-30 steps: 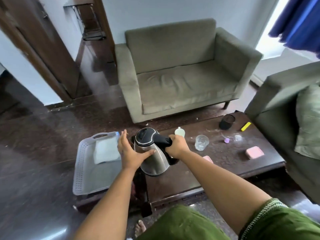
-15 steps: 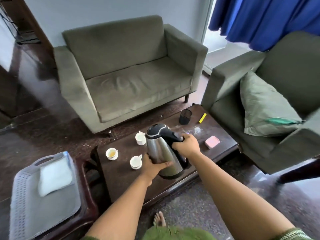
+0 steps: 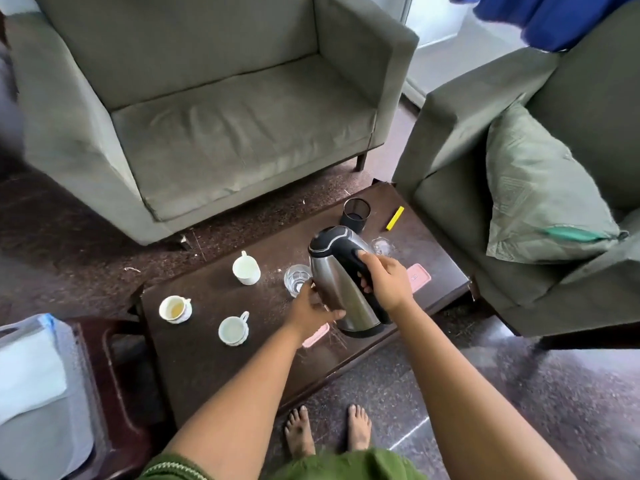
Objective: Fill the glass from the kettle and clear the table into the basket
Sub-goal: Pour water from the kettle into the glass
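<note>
Head view shows the kettle [image 3: 341,289] held above the table [image 3: 194,358], tilted with its top toward the far side. The right hand [image 3: 388,282] is wrapped around the black handle. The left hand [image 3: 311,311] supports the steel body from the side, its fingers spread flat against the metal. The glass [image 3: 296,279] stands on the table just beyond the left hand, close beside the kettle's lower wall; whether it holds water cannot be told.

Judged step: positioning the spout for the pour. To do it well, bring the spout directly over the mouth of the glass before tilting further, then tilt slowly from the handle while the left hand steadies the body. Keep the stream thin, since the glass is narrow and spills would reach the pink item [image 3: 315,336] beneath the kettle.

Three cups [image 3: 246,270] [image 3: 175,308] [image 3: 233,329] remain on the table; the basket [image 3: 74,393] sits at the lower left.
</note>
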Action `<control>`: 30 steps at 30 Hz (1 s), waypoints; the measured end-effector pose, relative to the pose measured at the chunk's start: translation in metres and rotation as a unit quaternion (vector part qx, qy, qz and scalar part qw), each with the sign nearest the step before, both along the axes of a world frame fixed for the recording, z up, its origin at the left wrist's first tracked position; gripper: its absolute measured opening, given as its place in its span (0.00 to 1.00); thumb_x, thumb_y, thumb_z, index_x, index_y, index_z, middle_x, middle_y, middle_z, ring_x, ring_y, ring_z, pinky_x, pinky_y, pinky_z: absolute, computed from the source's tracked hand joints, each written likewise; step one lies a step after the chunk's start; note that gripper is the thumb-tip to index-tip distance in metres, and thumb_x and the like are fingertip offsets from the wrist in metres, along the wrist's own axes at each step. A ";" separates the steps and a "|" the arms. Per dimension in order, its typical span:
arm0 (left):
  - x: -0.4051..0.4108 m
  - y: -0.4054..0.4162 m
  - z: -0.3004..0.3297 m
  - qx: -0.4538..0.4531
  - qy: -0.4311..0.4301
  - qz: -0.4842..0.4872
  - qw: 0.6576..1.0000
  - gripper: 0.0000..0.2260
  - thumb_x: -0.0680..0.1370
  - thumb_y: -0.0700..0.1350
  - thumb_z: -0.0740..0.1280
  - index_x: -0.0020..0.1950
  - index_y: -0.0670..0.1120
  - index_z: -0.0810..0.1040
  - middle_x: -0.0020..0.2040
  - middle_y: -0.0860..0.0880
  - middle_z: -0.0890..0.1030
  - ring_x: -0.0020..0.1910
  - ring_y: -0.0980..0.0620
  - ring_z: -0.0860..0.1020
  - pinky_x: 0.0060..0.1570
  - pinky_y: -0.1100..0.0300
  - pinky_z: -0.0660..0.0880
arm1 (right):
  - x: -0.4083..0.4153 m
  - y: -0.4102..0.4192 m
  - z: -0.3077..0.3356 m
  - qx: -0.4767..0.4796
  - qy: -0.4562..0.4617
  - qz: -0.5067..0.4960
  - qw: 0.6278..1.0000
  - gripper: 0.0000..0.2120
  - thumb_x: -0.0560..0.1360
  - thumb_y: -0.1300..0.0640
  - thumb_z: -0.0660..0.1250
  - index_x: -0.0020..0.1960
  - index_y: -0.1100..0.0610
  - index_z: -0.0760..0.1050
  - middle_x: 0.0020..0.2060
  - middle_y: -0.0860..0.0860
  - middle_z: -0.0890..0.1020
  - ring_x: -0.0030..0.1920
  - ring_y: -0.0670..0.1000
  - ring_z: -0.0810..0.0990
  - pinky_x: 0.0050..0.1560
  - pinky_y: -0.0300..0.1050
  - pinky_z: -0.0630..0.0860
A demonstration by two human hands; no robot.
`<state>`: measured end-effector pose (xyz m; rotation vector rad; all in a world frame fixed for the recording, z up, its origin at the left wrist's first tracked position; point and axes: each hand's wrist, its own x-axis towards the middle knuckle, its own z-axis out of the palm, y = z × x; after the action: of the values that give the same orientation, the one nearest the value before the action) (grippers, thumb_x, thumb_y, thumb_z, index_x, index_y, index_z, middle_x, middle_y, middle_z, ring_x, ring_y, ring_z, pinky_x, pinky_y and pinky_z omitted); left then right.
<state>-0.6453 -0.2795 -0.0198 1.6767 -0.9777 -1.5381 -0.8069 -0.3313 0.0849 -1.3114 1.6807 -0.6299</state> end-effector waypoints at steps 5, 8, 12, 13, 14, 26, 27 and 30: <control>0.019 -0.001 -0.037 0.077 -0.178 0.026 0.981 0.32 0.66 0.48 0.79 0.67 0.47 0.70 0.62 0.48 0.78 0.62 0.46 0.76 0.64 0.49 0.72 | -0.005 -0.020 -0.019 0.016 0.088 0.076 0.993 0.26 0.68 0.34 0.58 0.31 0.56 0.77 0.28 0.52 0.82 0.33 0.52 0.81 0.42 0.51 0.77; 0.024 -0.008 -0.056 0.101 -0.190 0.122 0.969 0.28 0.69 0.47 0.76 0.65 0.45 0.70 0.59 0.47 0.78 0.61 0.44 0.77 0.63 0.50 0.72 | -0.003 -0.028 -0.032 0.024 0.128 0.146 0.981 0.26 0.71 0.38 0.56 0.34 0.59 0.77 0.33 0.57 0.83 0.38 0.57 0.81 0.44 0.55 0.77; 0.028 -0.016 -0.079 0.089 -0.223 0.131 0.962 0.31 0.70 0.45 0.76 0.69 0.42 0.68 0.64 0.44 0.76 0.64 0.44 0.75 0.63 0.50 0.72 | -0.001 -0.033 -0.049 0.016 0.132 0.163 0.978 0.24 0.73 0.43 0.56 0.38 0.64 0.76 0.34 0.60 0.82 0.40 0.61 0.80 0.43 0.56 0.77; 0.029 -0.018 -0.084 0.081 -0.235 0.122 0.961 0.31 0.69 0.44 0.76 0.68 0.42 0.68 0.65 0.43 0.76 0.64 0.44 0.75 0.63 0.51 0.72 | 0.000 -0.035 -0.053 0.015 0.125 0.163 0.979 0.24 0.72 0.44 0.56 0.38 0.64 0.76 0.35 0.60 0.82 0.40 0.61 0.80 0.43 0.56 0.77; 0.030 -0.022 -0.089 0.072 -0.245 0.110 0.961 0.31 0.69 0.44 0.77 0.68 0.42 0.69 0.65 0.43 0.75 0.65 0.43 0.74 0.63 0.50 0.71 | 0.000 -0.036 -0.055 0.017 0.115 0.161 0.980 0.23 0.72 0.44 0.56 0.37 0.63 0.76 0.34 0.59 0.82 0.40 0.62 0.80 0.44 0.57 0.77; 0.045 -0.060 -0.110 0.005 -0.269 0.031 0.963 0.30 0.68 0.49 0.74 0.69 0.52 0.70 0.64 0.49 0.77 0.65 0.47 0.74 0.63 0.51 0.72 | 0.022 -0.060 -0.068 0.071 0.054 0.194 0.977 0.19 0.74 0.47 0.60 0.34 0.59 0.78 0.21 0.47 0.78 0.28 0.50 0.76 0.40 0.54 0.78; 0.045 -0.059 -0.112 0.001 -0.268 0.040 0.963 0.28 0.69 0.49 0.73 0.68 0.53 0.71 0.63 0.49 0.78 0.65 0.47 0.74 0.62 0.52 0.72 | 0.024 -0.061 -0.068 0.067 0.058 0.198 0.976 0.19 0.74 0.47 0.60 0.33 0.58 0.78 0.21 0.47 0.78 0.27 0.49 0.75 0.39 0.52 0.77; 0.046 -0.057 -0.114 0.007 -0.249 0.066 0.966 0.30 0.69 0.49 0.73 0.69 0.53 0.70 0.65 0.49 0.77 0.66 0.48 0.73 0.64 0.53 0.70 | 0.024 -0.062 -0.067 0.058 0.065 0.206 0.975 0.19 0.74 0.47 0.60 0.33 0.58 0.78 0.21 0.47 0.78 0.23 0.45 0.74 0.36 0.47 0.73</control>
<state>-0.5995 -0.3370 -0.1342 2.1464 -1.0723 -1.0546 -0.7829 -0.3930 0.0179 -1.5812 1.4582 -0.2020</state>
